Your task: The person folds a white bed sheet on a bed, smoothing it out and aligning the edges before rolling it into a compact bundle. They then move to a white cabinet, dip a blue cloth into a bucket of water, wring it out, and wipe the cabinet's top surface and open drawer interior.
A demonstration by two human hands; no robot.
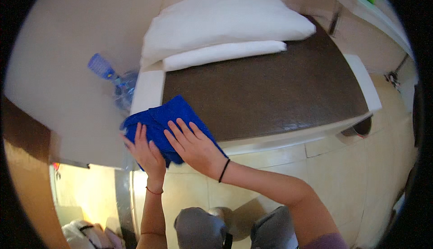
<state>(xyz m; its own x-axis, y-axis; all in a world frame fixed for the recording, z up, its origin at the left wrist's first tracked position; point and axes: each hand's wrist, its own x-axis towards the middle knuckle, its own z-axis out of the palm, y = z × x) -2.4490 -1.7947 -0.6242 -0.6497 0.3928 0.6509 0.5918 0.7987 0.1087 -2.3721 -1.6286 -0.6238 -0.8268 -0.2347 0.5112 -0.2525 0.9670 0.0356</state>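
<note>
A blue cloth (176, 110) lies spread over the near left corner of a low bench with a white frame and a brown top (264, 90). My left hand (147, 156) rests on the cloth's left part, fingers pointing up and slightly apart. Flat on its right part is my right hand (198, 149), a black band at the wrist. Neither hand shows fingers closed round the fabric. One lower edge of the cloth hangs past the bench. At the far end, a large white pillow (226, 19) stands behind a flat folded white cloth (226, 54).
Left of the bench, a large clear blue water bottle (127, 88) stands by the wall, with a smaller blue plastic bottle (100, 66) at its neck. A doorway opens at lower left, with light-coloured fabric (91, 233) on the floor. A dark object (362, 127) sits by the bench's right corner.
</note>
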